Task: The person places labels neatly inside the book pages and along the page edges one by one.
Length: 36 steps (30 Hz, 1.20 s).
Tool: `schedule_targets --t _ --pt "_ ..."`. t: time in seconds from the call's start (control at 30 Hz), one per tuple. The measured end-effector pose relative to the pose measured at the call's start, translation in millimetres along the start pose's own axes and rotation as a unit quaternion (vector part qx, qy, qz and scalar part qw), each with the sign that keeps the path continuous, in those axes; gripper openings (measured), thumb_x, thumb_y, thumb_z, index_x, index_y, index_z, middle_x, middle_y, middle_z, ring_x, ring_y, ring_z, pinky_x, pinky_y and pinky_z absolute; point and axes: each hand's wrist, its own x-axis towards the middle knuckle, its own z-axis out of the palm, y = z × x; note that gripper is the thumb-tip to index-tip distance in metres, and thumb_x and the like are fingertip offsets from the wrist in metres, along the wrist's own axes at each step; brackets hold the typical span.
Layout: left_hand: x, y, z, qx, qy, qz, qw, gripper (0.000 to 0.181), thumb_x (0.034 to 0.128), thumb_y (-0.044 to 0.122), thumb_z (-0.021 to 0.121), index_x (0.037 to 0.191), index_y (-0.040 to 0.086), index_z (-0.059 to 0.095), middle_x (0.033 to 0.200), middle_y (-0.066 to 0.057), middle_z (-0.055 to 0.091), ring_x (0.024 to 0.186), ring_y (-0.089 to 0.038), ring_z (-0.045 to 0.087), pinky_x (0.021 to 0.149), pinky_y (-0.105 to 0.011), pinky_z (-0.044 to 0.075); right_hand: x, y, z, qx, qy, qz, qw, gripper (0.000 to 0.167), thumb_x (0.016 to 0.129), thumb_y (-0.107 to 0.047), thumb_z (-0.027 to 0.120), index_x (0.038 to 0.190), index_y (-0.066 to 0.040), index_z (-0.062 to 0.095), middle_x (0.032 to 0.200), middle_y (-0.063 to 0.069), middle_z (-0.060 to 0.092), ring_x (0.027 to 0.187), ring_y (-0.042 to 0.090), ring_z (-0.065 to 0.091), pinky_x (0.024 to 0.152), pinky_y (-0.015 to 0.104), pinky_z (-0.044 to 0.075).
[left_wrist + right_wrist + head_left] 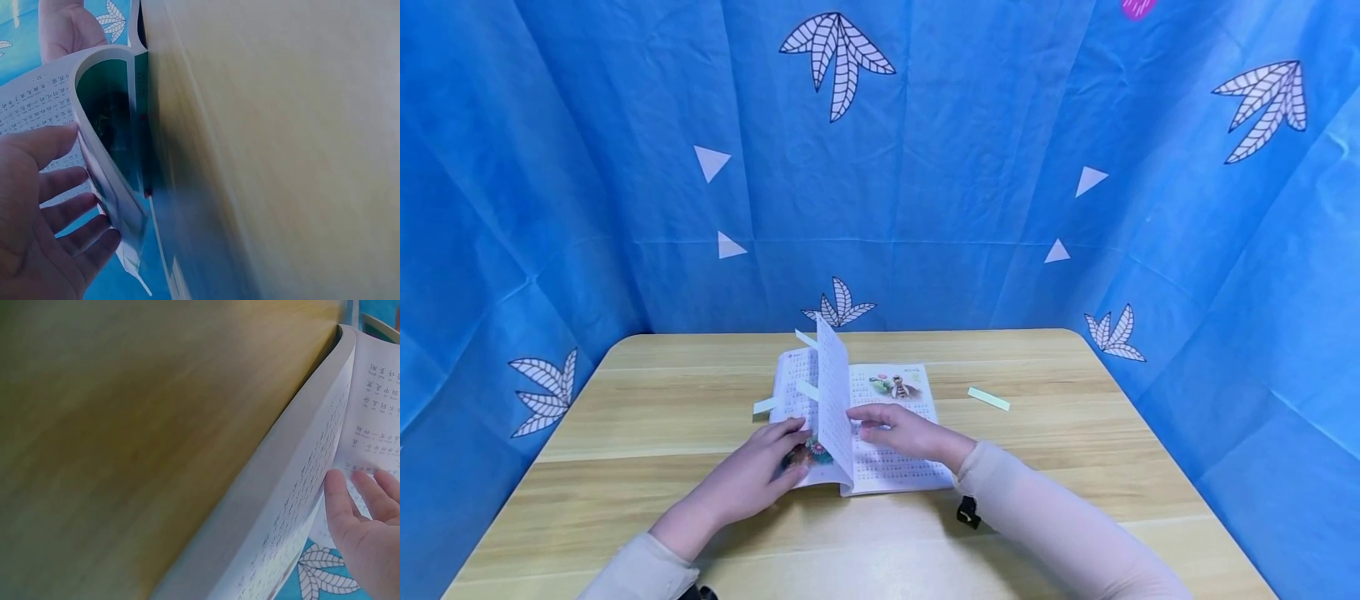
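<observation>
An open book (895, 450) with printed text and coloured pictures lies on the table. One leaf (833, 383) of it stands upright near the spine. My left hand (760, 467) rests on the left-hand page with its fingers spread; in the left wrist view its fingertips touch the curved pages. From the right, my right hand (898, 429) touches the standing leaf with extended fingers. The right wrist view shows those fingertips (334, 481) against the printed paper. Pale strips (764, 406) stick out from the left pages, and another strip (807, 390) shows beside the leaf.
A loose pale green strip (988, 398) lies on the wooden table (1060, 450), right of the book. A blue curtain (970, 167) with leaf and triangle prints hangs behind and at both sides. Something small and black (968, 512) is at the right wrist.
</observation>
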Motion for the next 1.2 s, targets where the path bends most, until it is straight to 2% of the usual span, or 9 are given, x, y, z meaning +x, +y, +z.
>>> schedule_targets --t 0.33,0.47,0.6,0.7,1.0,1.2 --pt "-0.1 -4.0 -1.6 0.018 0.077 0.044 0.9959 0.044 0.0956 0.027 0.069 0.132 0.003 0.064 0.143 -0.014 0.055 0.133 -0.034 0.049 0.108 -0.051 0.043 -2.5 -5.2 1.3 -0.003 -0.001 0.007 1.0 0.043 0.105 -0.022 0.054 0.147 -0.015 0.051 0.149 0.0 0.051 0.135 0.025 0.048 0.113 0.043 0.039" --pt "-0.1 -4.8 -3.3 0.009 0.098 0.052 0.9938 0.041 0.0923 0.018 0.072 0.131 0.008 0.065 0.138 -0.01 0.06 0.128 -0.029 0.055 0.105 -0.048 0.047 -2.3 -5.5 2.5 -0.015 0.0 -0.002 0.9999 0.043 0.105 -0.022 0.054 0.147 -0.015 0.051 0.149 0.001 0.051 0.135 0.026 0.049 0.112 0.043 0.04" --pt "-1.2 -5.4 -5.2 -0.001 0.109 0.046 0.993 0.044 0.09 0.012 0.073 0.133 0.014 0.064 0.133 -0.003 0.063 0.12 -0.023 0.06 0.098 -0.043 0.052 -1.5 -3.4 5.0 -0.026 0.0 -0.004 0.9997 0.044 0.105 -0.022 0.054 0.148 -0.017 0.051 0.149 -0.002 0.051 0.133 0.023 0.05 0.111 0.039 0.042" --pt "-2.0 -6.2 -6.2 0.003 0.117 0.04 0.9923 0.043 0.0893 0.012 0.073 0.131 0.014 0.065 0.13 -0.003 0.064 0.117 -0.023 0.061 0.097 -0.044 0.053 -1.9 -3.4 6.4 -0.028 -0.003 -0.002 0.9996 0.045 0.105 -0.024 0.054 0.149 -0.018 0.05 0.15 -0.005 0.05 0.134 0.022 0.05 0.111 0.038 0.041" --pt "-4.4 -8.4 -6.6 -0.006 0.109 0.008 0.994 0.038 0.0903 0.012 0.072 0.128 0.014 0.067 0.126 -0.002 0.067 0.115 -0.025 0.061 0.097 -0.046 0.051 -4.4 -6.2 6.0 -0.047 -0.012 -0.012 0.9988 0.049 0.105 -0.024 0.053 0.153 -0.02 0.043 0.154 -0.004 0.044 0.136 0.026 0.047 0.113 0.04 0.039" --pt "-6.3 -10.6 -6.2 -0.005 0.11 -0.004 0.9939 0.039 0.0899 0.012 0.072 0.128 0.012 0.067 0.127 -0.004 0.066 0.116 -0.025 0.06 0.096 -0.046 0.052 -5.6 -5.5 7.4 -0.064 -0.019 -0.015 0.9977 0.052 0.105 -0.029 0.054 0.154 -0.028 0.041 0.156 -0.005 0.041 0.136 0.026 0.048 0.113 0.042 0.039"
